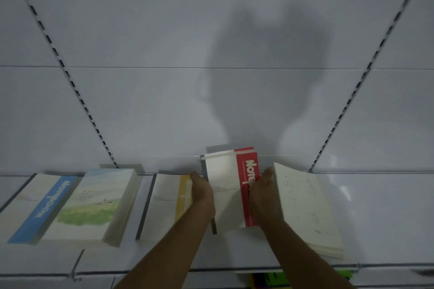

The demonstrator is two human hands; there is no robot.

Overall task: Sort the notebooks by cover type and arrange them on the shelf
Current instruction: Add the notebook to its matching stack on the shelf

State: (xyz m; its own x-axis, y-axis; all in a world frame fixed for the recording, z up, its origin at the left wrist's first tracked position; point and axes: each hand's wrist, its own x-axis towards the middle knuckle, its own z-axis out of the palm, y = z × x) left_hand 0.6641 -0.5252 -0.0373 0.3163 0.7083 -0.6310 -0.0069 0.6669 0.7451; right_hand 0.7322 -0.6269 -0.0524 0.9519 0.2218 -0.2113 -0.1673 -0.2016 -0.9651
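A: Shelf (375, 218) first, since it carries everything we see: a white board under our forearms, with a white back panel (164, 54) rising behind our fingertips.

B: On it we count five notebooks. Far out beyond the left hand (201, 191) lies the blue-band notebook (47, 204), and the landscape notebook (94, 204) overlaps its near edge.

A: Directly under our left wrist sits the yellow-band notebook (164, 204), flat, its grey spine away from the fingers.

B: Between our two hands stands the red-band notebook (225, 192), raised off the board and tilted. Our left fingers wrap over its grey-spine edge, so we grip it there.

A: And the right hand (264, 191) clamps the red-band side, fingers curled over the printed stripe. We hold that one notebook from both sides.

B: Just outside the right hand leans the speckled cream notebook (307, 206), its cover touching the back of that hand; it looks like the top of a small stack.

A: Below the shelf's front lip, near our right forearm, we glimpse coloured items (265, 280), too blurred to name.
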